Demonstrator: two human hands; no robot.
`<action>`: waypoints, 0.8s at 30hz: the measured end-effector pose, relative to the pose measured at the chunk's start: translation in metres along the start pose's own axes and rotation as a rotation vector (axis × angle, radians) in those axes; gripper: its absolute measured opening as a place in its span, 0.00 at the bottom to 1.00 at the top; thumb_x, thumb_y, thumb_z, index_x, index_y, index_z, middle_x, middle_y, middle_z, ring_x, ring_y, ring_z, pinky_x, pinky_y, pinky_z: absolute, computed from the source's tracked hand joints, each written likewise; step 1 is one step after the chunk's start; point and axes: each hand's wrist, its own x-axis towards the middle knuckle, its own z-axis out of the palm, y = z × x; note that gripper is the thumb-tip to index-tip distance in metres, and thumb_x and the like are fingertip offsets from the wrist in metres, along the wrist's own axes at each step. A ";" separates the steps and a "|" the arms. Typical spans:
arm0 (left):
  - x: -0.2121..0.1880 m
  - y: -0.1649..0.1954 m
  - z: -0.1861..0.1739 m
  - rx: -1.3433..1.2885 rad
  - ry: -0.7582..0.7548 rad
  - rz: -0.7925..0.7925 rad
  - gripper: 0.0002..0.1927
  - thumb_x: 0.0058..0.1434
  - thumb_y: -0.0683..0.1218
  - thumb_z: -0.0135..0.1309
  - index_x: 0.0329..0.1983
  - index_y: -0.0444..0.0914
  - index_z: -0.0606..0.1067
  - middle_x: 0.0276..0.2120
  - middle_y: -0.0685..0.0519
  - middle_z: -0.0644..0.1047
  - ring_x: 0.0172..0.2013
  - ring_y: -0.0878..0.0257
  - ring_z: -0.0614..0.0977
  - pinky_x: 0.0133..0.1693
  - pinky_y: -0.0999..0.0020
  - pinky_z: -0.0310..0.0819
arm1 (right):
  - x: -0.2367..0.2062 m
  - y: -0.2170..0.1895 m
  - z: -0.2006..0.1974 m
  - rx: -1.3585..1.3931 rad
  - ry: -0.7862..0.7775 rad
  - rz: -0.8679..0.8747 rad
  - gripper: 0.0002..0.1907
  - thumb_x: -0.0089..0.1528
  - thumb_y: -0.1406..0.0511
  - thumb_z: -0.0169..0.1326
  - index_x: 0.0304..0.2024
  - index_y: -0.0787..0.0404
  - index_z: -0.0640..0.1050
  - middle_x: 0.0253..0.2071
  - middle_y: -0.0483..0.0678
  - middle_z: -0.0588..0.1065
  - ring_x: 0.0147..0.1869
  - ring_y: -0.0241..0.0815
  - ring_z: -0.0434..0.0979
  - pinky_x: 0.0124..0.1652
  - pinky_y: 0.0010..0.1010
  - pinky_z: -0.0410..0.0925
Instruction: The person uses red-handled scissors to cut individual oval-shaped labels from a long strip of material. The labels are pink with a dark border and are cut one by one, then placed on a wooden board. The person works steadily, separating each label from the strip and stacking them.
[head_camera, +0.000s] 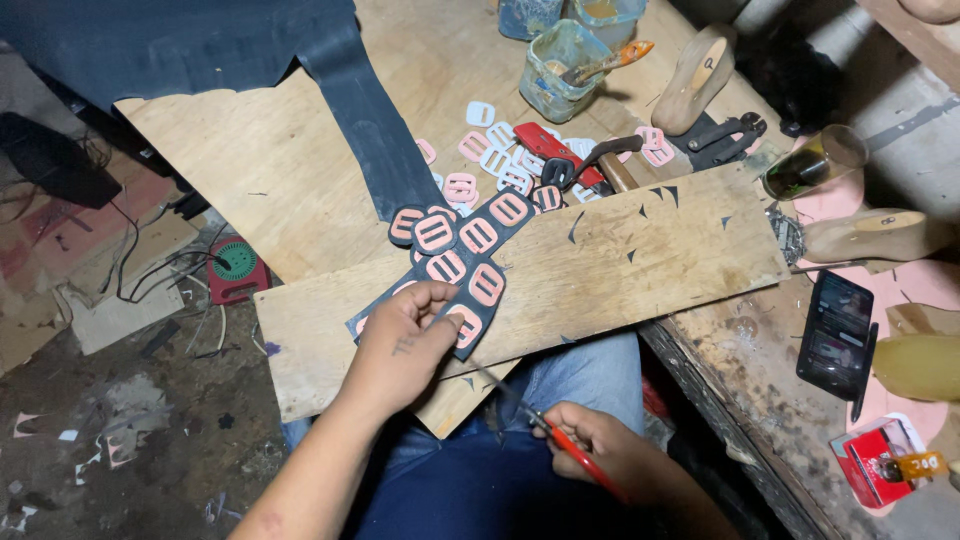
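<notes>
The right hand (600, 452) is closest to us, low down at about 5 o'clock. It is closed tight around red-handled scissors (540, 425). The blades point up and left, toward 10 o'clock, and the tips reach the dark sheet (455, 262).

The left hand (405, 340) is just above, near the middle. Its fingers are bent and pinch the low end of the dark sheet. This sheet is long and thin. It runs from 7 o'clock up to 1 o'clock. Pink buckle shapes (478, 236) are stuck on it in rows. It lies on a wooden board (650, 250), which rests over the person's lap in blue jeans (500, 480) and on the worktop (290, 160).

More pink and white buckles (500, 160) lie loose at 12 o'clock. Behind them is a see-through tub (555, 75) with a brush (610, 62) standing in it. Two more tubs (570, 15) are behind; I cannot tell what is in them.
</notes>
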 end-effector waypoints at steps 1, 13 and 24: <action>0.001 -0.001 -0.001 -0.053 -0.012 -0.007 0.15 0.60 0.37 0.53 0.51 0.30 0.75 0.35 0.54 0.80 0.32 0.72 0.78 0.35 0.77 0.73 | 0.002 0.002 -0.002 0.059 0.016 -0.040 0.16 0.59 0.70 0.58 0.50 0.62 0.74 0.34 0.39 0.69 0.38 0.29 0.68 0.41 0.20 0.64; -0.008 0.003 0.002 -0.031 -0.109 -0.080 0.25 0.57 0.35 0.54 0.58 0.29 0.65 0.40 0.47 0.79 0.39 0.66 0.81 0.41 0.72 0.77 | 0.016 0.002 -0.002 0.163 0.041 -0.110 0.16 0.64 0.65 0.55 0.52 0.64 0.72 0.35 0.40 0.70 0.38 0.28 0.69 0.41 0.19 0.65; -0.008 -0.007 0.003 -0.102 -0.107 -0.107 0.24 0.57 0.36 0.55 0.58 0.29 0.65 0.39 0.46 0.81 0.38 0.65 0.82 0.41 0.72 0.78 | 0.023 0.013 -0.003 0.159 0.108 -0.055 0.15 0.63 0.65 0.58 0.50 0.65 0.75 0.28 0.39 0.70 0.30 0.28 0.68 0.32 0.20 0.64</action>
